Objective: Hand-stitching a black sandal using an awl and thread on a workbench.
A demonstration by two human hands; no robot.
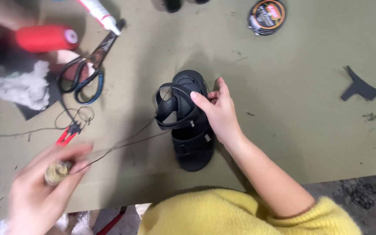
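The right hand (pixel 220 112) pinches the side of a black sandal (pixel 188 122), thumb laid over its strap (pixel 175 104) and fingers curled against the rim. The sandal lies flat on the olive table (pixel 283 130), directly under that grip. A thin dark thread (pixel 127 143) runs from the sandal toward the left hand (pixel 40 191), which is blurred and closed around a small pale lump (pixel 57 172) with the thread passing between its fingertips. Just beyond the left hand lie red snips (pixel 68 134); further off are scissors (pixel 88 72), a red spool (pixel 44 38), a white tube (pixel 101 14) and a crumpled cloth (pixel 22 89). Well past the right hand sit a round tin (pixel 266 16) and a black scrap (pixel 358 87).
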